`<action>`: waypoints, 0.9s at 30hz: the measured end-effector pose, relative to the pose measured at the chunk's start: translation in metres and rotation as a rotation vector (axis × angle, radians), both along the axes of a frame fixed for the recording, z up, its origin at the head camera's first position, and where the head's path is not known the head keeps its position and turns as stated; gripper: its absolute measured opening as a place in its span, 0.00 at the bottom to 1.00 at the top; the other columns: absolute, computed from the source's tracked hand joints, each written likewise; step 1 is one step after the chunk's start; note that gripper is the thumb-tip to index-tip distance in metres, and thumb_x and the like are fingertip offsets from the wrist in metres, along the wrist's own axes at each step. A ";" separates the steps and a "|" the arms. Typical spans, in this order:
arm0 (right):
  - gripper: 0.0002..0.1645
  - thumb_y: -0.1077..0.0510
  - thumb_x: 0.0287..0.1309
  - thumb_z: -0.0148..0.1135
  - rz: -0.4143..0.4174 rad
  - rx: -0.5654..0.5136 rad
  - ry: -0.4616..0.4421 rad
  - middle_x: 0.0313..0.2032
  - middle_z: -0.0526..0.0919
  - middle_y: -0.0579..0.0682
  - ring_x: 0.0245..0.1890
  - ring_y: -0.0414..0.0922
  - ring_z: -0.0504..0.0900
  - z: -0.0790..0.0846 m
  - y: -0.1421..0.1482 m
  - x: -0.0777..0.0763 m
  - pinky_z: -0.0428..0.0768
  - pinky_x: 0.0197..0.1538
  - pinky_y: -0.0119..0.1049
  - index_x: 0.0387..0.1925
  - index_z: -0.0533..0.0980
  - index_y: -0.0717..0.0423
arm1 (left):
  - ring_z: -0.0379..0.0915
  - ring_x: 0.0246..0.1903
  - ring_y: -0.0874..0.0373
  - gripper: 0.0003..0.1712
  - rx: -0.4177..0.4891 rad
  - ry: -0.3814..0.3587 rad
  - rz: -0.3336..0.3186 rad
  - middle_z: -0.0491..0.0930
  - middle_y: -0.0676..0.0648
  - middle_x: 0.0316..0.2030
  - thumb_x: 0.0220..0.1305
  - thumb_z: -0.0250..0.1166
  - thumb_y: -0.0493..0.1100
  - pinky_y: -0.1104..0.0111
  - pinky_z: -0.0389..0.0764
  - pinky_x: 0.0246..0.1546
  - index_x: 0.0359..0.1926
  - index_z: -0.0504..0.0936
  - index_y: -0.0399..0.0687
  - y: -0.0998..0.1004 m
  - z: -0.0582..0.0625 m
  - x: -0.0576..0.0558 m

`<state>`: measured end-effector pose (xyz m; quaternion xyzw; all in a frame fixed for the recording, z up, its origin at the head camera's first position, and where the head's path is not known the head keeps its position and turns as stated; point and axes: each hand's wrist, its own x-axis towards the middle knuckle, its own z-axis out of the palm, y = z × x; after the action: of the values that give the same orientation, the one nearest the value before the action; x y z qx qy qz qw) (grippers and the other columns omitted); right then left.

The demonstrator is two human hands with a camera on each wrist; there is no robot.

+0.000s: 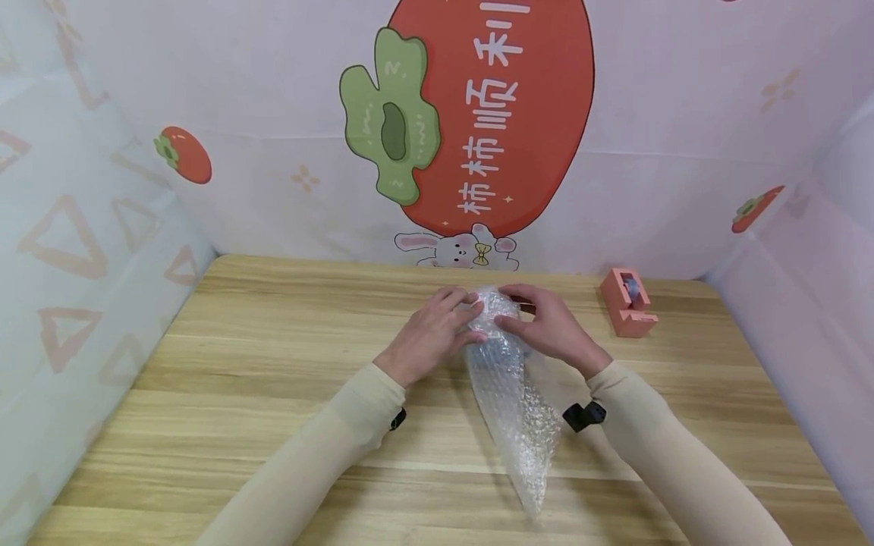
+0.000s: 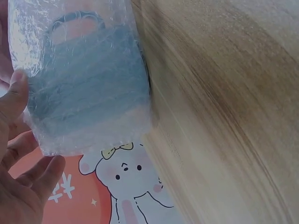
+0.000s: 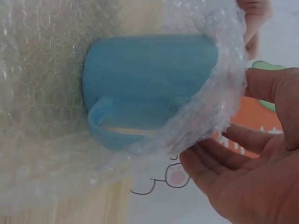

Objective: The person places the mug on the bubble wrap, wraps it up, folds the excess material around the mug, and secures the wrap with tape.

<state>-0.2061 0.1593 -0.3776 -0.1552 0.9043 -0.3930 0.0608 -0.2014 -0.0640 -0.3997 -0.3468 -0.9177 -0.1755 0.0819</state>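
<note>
A light blue mug (image 3: 149,70) lies partly wrapped in clear bubble wrap (image 1: 508,425). Its handle shows through the plastic in both wrist views. The left hand (image 1: 433,330) holds the far end of the roll from the left, thumb and fingers around the film's edge. From the other side the right hand (image 1: 549,326) grips the same end, its thumb on the near face and fingers over the far edge. A loose tail of film trails toward the front of the table, tapering to a point.
A pink tape dispenser (image 1: 624,307) stands at the back right of the wooden table (image 1: 287,341). Behind the table hangs a printed backdrop (image 1: 273,197) with persimmons and a white rabbit. More printed cloth closes off the left and right sides.
</note>
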 end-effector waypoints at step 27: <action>0.55 0.37 0.54 0.74 -0.199 0.269 0.054 0.59 0.71 0.70 0.52 0.62 0.78 -0.019 0.005 0.050 0.80 0.52 0.60 0.66 0.63 0.72 | 0.68 0.63 0.44 0.31 -0.006 0.083 0.160 0.75 0.44 0.61 0.65 0.67 0.58 0.59 0.78 0.59 0.63 0.81 0.46 0.020 -0.001 -0.012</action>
<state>-0.1564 0.1644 -0.3968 -0.0657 0.9610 -0.2680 0.0177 -0.2133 -0.0438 -0.4002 -0.2794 -0.9389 -0.1512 0.1324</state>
